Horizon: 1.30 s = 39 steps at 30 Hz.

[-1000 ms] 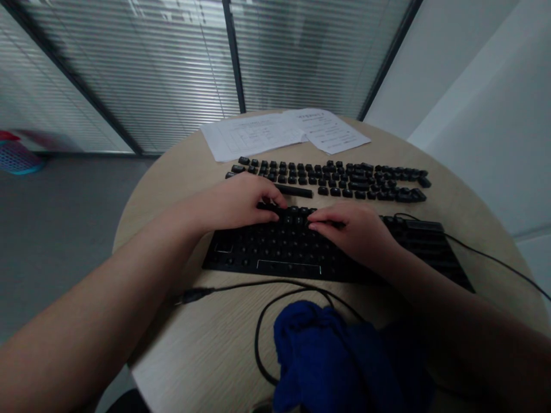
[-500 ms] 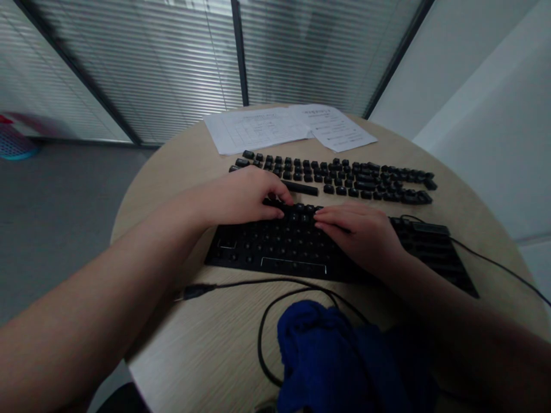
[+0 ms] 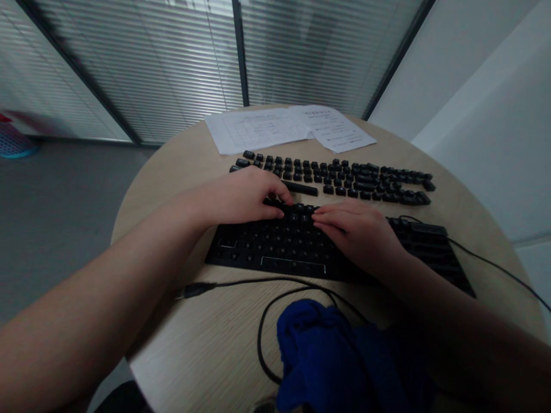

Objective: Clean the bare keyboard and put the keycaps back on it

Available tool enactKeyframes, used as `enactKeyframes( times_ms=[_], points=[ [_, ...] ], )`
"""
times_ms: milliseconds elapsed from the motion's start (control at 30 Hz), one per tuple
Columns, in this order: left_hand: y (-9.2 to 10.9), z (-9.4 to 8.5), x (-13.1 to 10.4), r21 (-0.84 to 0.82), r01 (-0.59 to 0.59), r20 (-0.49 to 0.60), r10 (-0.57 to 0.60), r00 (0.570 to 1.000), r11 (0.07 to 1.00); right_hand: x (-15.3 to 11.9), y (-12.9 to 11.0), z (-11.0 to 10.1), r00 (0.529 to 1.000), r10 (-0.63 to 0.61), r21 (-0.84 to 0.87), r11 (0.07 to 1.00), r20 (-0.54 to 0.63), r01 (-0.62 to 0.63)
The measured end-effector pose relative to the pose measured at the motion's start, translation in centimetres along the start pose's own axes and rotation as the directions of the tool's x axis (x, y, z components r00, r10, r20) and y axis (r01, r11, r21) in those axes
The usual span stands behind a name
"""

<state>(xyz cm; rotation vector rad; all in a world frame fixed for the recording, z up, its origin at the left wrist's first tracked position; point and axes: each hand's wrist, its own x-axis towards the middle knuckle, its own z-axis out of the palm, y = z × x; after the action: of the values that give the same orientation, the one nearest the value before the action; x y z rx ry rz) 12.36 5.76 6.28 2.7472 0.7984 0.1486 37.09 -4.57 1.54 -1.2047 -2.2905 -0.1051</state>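
Since a second ago, the right hand's (image 3: 359,232) fingers are closing up, with a narrower gap now showing above the thumb, and the whole scene is sitting slightly higher and further right in view. The left hand (image 3: 245,198) is keeping its place on the black keyboard (image 3: 275,246).

The keyboard is lying beneath both hands, spreading out on either side of the right one. The left hand is bending over its far edge, thumb and forefinger tips resting a little apart; I cannot tell whether they are clamping on anything. The right hand is reaching in from the other side, its fingertips bunching near a few mounted keys (image 3: 299,218) between the two hands; whether they are pinching a key I cannot tell. The hands are staying apart from each other.

Nearer the body than the mounted keys, small bare posts are showing. Just beyond the hands, loose keycaps (image 3: 365,186) are lying in rows, a long bar keycap (image 3: 301,188) among them, and past those some printed papers (image 3: 262,131) are resting. On the near side of the hands, a cable (image 3: 260,332) is looping beside a blue cloth (image 3: 318,350).
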Motion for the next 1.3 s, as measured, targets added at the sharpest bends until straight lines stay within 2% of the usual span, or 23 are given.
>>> enactKeyframes(
  times_ms=[333, 567, 833, 1167, 1300],
  points=[
    [0.0, 0.0, 0.0, -0.011, 0.009, -0.001, -0.009, 1.0, 1.0, 0.0, 0.5, 0.1, 0.999, 0.035, 0.074, 0.997, -0.009, -0.034],
    [-0.1, 0.1, 0.0, -0.005, 0.005, -0.014, -0.006, 1.0, 1.0, 0.1, 0.3, 0.3, 1.0, 0.027, 0.054, 0.998, -0.009, -0.027],
    [-0.1, 0.1, 0.0, -0.017, 0.01, -0.007, -0.01, 1.0, 1.0, 0.7, 0.2, -0.3, 0.998, -0.008, 0.025, 1.0, 0.059, 0.007],
    [-0.1, 0.0, 0.0, -0.028, 0.026, 0.001, -0.026, 1.0, 0.999, 1.3, 0.1, -1.0, 0.988, 0.003, -0.022, 1.0, 0.152, 0.001],
    [-0.2, 0.0, 0.0, -0.045, 0.018, 0.006, -0.018, 1.0, 0.999, 1.3, -0.1, -1.0, 0.987, 0.02, -0.051, 0.999, 0.157, -0.013]
  ],
)
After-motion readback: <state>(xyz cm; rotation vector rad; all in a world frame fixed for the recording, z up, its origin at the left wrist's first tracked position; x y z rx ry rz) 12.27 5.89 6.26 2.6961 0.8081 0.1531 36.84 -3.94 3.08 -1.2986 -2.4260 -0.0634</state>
